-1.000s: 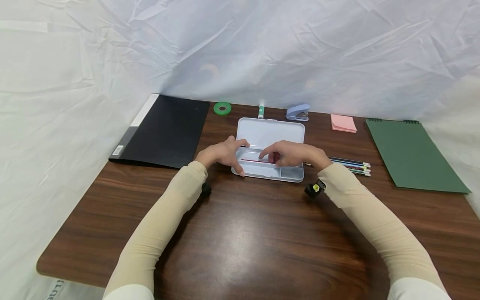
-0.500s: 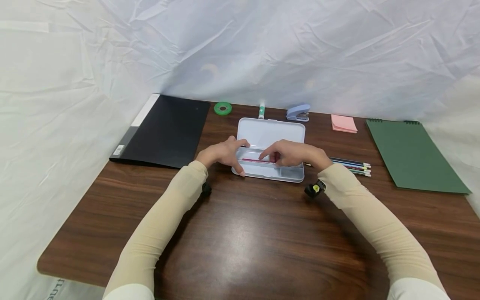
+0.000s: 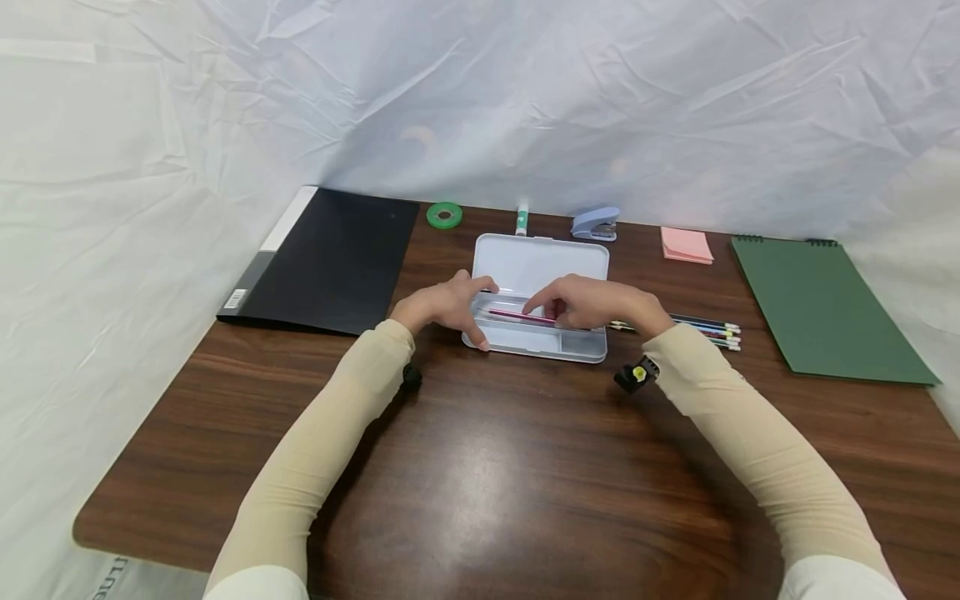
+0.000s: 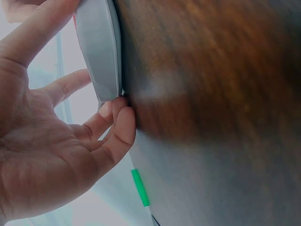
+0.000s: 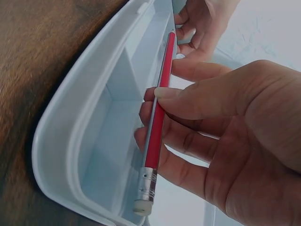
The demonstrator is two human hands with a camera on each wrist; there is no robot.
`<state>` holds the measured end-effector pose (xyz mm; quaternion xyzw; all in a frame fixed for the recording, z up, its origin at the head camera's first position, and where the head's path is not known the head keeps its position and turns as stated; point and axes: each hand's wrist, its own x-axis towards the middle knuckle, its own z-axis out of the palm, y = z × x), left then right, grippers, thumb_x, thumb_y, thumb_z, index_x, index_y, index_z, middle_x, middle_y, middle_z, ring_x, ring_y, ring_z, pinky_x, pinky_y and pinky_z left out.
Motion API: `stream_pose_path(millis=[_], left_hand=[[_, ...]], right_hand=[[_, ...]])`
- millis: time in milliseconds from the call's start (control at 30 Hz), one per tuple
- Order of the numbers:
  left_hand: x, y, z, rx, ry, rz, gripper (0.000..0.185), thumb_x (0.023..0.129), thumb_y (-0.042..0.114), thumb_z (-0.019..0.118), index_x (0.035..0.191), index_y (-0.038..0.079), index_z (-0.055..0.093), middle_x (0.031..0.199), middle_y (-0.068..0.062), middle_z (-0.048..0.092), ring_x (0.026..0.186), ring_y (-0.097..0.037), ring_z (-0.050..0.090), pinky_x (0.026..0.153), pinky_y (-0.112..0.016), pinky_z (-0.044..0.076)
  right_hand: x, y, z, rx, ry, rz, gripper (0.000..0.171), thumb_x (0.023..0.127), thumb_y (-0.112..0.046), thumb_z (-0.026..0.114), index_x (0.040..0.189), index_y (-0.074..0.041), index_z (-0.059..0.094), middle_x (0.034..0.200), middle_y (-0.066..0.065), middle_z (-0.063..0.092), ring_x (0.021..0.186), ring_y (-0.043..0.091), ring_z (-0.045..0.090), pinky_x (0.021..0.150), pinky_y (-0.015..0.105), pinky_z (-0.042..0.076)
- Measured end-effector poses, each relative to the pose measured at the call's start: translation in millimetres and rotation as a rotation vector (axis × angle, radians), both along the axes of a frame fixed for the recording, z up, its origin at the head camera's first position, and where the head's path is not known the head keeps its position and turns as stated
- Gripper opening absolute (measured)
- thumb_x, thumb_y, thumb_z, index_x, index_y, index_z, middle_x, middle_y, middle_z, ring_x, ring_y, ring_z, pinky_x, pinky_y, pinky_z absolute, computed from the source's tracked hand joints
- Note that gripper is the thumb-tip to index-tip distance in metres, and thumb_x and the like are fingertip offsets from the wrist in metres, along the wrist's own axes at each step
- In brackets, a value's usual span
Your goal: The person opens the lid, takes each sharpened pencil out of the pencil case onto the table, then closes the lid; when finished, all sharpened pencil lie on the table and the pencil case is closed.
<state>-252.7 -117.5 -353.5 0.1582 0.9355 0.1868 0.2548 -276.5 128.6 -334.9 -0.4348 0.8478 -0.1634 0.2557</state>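
A white pencil case (image 3: 540, 258) lies open on the wooden table, its lid tilted back. My left hand (image 3: 450, 304) grips the case's left end, thumb at the front edge and fingers towards the back. Over the tray, my right hand (image 3: 588, 302) pinches a red pencil (image 5: 154, 143) between thumb and fingers. The pencil's white eraser and silver ferrule show near the case's right end in the right wrist view. Its other end points left towards my left hand. Beside my right wrist lie several pencils (image 3: 708, 329), partly hidden by the arm.
A black folder (image 3: 337, 258) lies to the left. Along the back are a green tape roll (image 3: 444, 216), a glue stick (image 3: 522, 221), a lilac stapler (image 3: 596, 223) and pink sticky notes (image 3: 686, 245). A green spiral notebook (image 3: 832, 308) lies at right.
The red pencil has risen a little inside the case, and more of it shows. My right hand has shifted slightly up and right with it. The left hand stays in place.
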Motion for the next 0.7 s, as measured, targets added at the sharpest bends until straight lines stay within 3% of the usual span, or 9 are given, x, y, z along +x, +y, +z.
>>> stream_pose_path(millis=[700], left_hand=[[0.1, -0.2, -2.4, 0.003, 0.009, 0.012, 0.095, 0.072, 0.037, 0.09, 0.151, 0.026, 0.037, 0.135, -0.015, 0.036, 0.118, -0.031, 0.048, 0.103, -0.047, 0.044]], right_hand=[[4.6, 28.4, 8.7, 0.0, 0.011, -0.048, 0.047, 0.089, 0.011, 0.056, 0.132, -0.007, 0.063, 0.095, 0.006, 0.065, 0.087, 0.019, 0.056, 0.077, 0.035, 0.049]])
